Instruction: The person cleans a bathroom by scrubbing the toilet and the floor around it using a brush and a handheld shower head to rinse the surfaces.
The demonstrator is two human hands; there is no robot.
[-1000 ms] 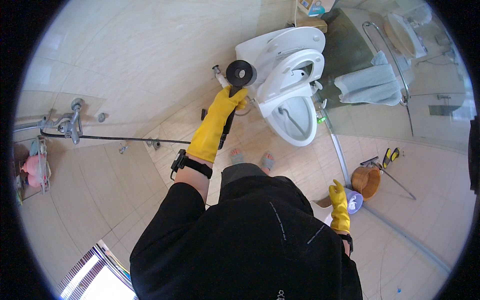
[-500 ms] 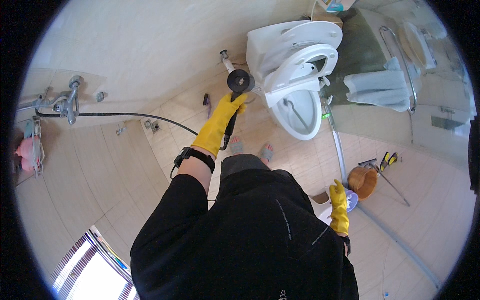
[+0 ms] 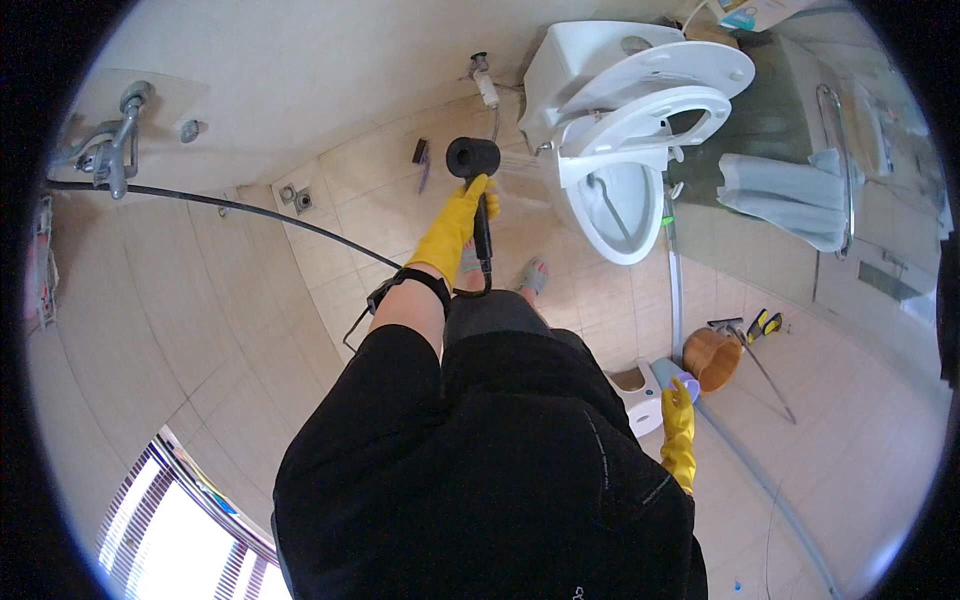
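Observation:
In a yellow rubber glove, my left hand (image 3: 470,212) is closed round the handle of a black handheld shower head (image 3: 472,158). Faint streaks of water leave its face to the right, toward the side of the white toilet (image 3: 612,215). The toilet's lid and seat are raised, and a grey curved streak shows inside the bowl. A black hose (image 3: 270,222) runs from the handle back toward the left wall. My right hand (image 3: 678,400), gloved in yellow too, hangs low by my side, loosely open with nothing in it. Behind its fingertips stands a pale purple bucket (image 3: 686,384).
A wooden bucket (image 3: 712,360), a long-handled squeegee (image 3: 765,375) and yellow-black slippers (image 3: 765,325) lie to the right. A white holder (image 3: 640,405) sits by my right hip. A small brush (image 3: 421,165) lies near the wall; a towel (image 3: 785,190) hangs on the right.
My view has shifted, so the toilet sits further right. The shower head has turned from facing up toward me to facing right, toward the toilet. My right hand still hangs low.

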